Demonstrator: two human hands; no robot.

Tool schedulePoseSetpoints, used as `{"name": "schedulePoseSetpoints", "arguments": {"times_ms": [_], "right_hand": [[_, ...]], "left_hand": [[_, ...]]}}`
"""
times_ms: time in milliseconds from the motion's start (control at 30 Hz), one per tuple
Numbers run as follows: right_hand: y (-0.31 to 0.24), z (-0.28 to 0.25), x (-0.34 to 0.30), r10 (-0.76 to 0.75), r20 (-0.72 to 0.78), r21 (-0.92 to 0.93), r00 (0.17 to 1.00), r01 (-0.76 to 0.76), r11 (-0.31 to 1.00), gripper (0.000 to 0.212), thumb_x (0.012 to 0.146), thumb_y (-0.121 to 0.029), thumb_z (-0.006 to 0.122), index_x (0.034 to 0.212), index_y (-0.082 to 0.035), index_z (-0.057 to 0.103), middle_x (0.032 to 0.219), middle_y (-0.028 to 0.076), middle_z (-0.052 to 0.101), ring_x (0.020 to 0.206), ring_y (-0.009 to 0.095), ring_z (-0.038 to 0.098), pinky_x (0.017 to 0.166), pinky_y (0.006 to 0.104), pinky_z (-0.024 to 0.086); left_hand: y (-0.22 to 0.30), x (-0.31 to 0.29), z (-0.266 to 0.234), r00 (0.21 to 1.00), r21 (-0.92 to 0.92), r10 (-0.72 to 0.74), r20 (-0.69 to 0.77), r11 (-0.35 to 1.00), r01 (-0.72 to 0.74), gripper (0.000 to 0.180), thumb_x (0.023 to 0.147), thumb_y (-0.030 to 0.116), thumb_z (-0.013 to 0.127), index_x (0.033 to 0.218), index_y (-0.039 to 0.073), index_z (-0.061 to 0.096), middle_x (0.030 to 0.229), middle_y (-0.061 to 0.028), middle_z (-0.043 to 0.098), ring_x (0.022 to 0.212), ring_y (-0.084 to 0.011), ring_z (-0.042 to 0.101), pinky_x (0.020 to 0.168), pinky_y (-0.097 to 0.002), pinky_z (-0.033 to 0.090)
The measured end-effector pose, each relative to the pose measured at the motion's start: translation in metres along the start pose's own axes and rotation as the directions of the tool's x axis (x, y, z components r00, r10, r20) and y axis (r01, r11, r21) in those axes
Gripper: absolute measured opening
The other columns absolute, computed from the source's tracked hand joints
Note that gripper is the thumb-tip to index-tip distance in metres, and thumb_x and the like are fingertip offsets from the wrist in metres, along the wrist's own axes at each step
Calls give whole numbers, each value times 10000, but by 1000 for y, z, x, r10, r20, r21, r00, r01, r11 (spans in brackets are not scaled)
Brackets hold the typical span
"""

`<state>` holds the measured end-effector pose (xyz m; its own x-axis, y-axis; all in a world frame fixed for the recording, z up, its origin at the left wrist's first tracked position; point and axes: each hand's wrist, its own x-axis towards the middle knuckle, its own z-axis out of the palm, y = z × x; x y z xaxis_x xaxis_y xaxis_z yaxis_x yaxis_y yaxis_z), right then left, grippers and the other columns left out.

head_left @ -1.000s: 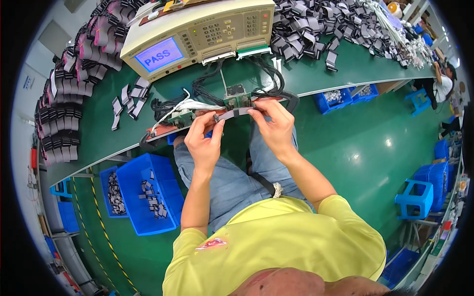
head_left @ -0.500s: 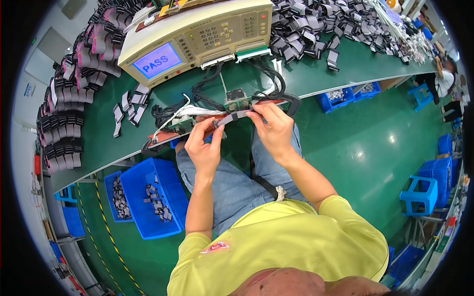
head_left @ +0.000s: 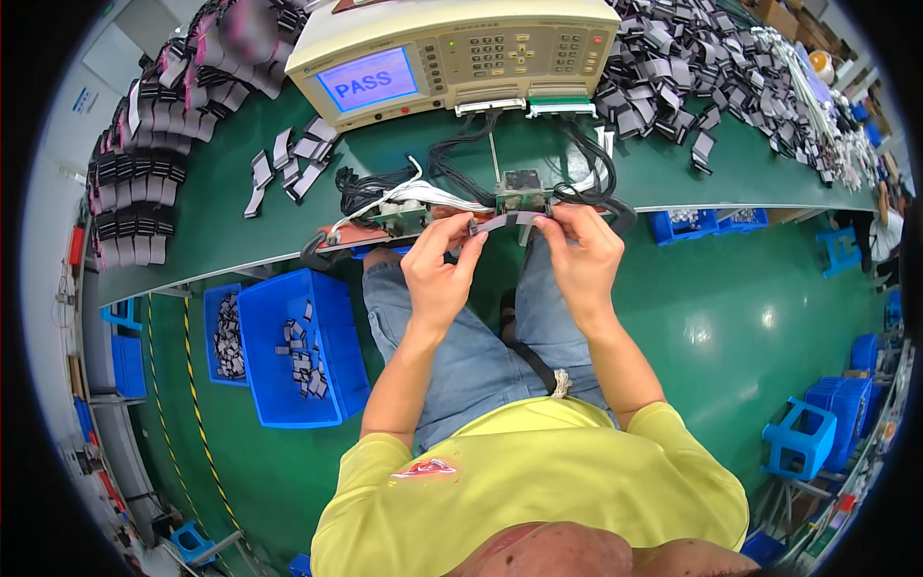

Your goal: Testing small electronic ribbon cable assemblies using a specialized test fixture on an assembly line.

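A short grey flat ribbon cable (head_left: 497, 222) with dark connector ends is stretched between my hands in front of the table's near edge. My left hand (head_left: 440, 273) pinches its left end. At the other end, my right hand (head_left: 583, 258) grips it close to a green circuit-board test fixture (head_left: 522, 198); fingers hide whether that end touches the fixture. Black and white wires (head_left: 461, 197) run from the fixtures up to a beige cable tester (head_left: 495, 65) with a lit blue screen. A second board fixture (head_left: 402, 219) sits left of my hands.
Several loose ribbon cables (head_left: 291, 161) lie left on the green table (head_left: 385, 154). Bundled cables (head_left: 135, 212) stack at far left, and a large heap (head_left: 663, 72) lies behind right. A blue bin (head_left: 304, 396) holding cables stands below the table. A blue stool (head_left: 800, 438) is at right.
The head view has shifted, so the table and tester appear further right. Both hands still hold the ribbon cable, which looks flatter between them, beside the same fixture.
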<state>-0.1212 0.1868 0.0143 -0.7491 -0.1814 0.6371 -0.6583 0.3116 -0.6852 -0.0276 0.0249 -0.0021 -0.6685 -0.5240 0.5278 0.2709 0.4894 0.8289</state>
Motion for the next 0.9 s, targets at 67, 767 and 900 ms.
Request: {"name": "schedulePoseSetpoints", "arguments": {"times_ms": [67,767,900], "right_hand": [[2,-1,0,81,40,110,996,-84,990,181,835,-32,859,933,28,720,856,120,726,702,236,730,639,324,587],[-2,-4,4,-149,115,58,982,143,988,245,795,-120,884,944,-29,713,922,107,711,771,278,702,672,370,574],[-13,-7,9,-439,420,152,794,415,897,247,856,-269,833,970,-80,724,934,57,687,791,275,700,663,382,566]], "left_hand": [[0,-1,-2,1000,0,-4,8,1000,4,285,865,-35,816,1137,-30,732,989,-123,746,859,-183,747,768,-297,618],[-5,-19,-6,991,-153,-19,129,987,39,264,846,-65,820,1087,-27,719,1062,-103,735,891,-151,733,782,-267,607],[-4,-20,-7,970,-115,196,141,977,-181,301,767,-73,832,1044,-1,737,1002,-121,744,894,-243,740,733,-337,603]]}}
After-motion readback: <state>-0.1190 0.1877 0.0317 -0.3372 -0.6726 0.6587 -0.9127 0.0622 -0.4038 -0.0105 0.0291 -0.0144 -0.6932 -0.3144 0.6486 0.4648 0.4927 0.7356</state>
